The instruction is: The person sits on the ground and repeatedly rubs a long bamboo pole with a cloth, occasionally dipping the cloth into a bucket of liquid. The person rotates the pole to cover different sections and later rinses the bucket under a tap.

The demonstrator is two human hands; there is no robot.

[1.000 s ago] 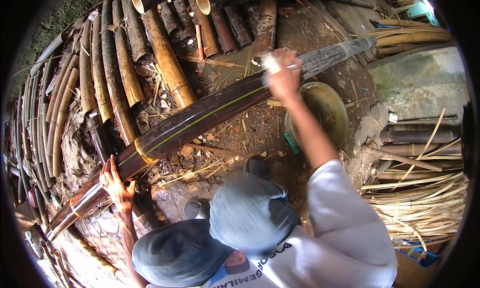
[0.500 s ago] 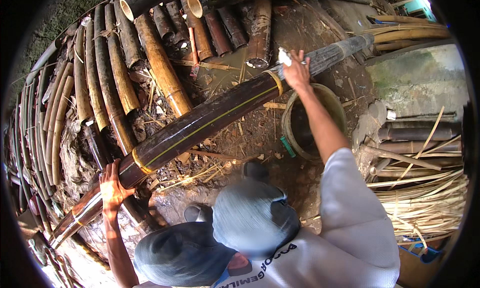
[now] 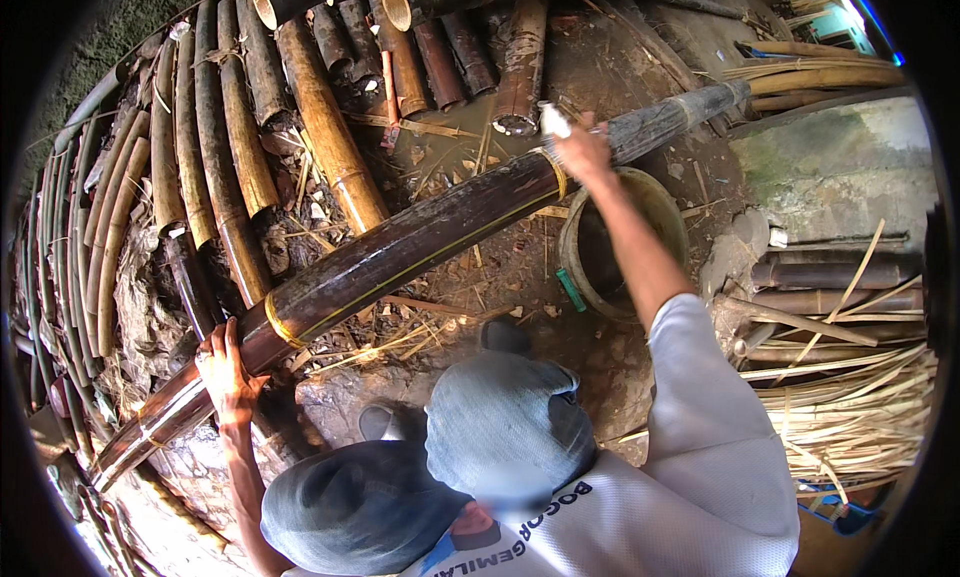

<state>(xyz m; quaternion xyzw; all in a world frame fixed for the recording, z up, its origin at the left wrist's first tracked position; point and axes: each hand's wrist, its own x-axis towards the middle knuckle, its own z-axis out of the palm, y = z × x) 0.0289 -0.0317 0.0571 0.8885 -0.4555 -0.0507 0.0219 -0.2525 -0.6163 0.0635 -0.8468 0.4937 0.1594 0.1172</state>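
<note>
A long, dark, wet bamboo pole (image 3: pixel 420 232) lies aslant from the lower left to the upper right, with yellowish rings at its joints and a thin yellow-green line along its near side. Around its lower-left part my left hand (image 3: pixel 228 377) is closed, fingers over the top and thumb toward the right. My right hand (image 3: pixel 584 155) is closed on a small white object, perhaps a pad or wad (image 3: pixel 553 122), against the pole beside a ring. What exactly the white object is cannot be made out. Beyond that hand the pole's surface looks grey and dull.
A round bucket (image 3: pixel 680 217) stands below the pole, with a green object (image 3: pixel 572 290) beside it. More bamboo poles (image 3: pixel 330 137) lie in rows at the left and back. Split bamboo strips (image 3: pixel 860 417) are bundled at the right, near a mossy concrete block (image 3: pixel 830 162).
My right hand has slid left and slightly nearer along the pole with the white object. The pole has rolled a little toward me, its line now lower. My left hand stays on it.
</note>
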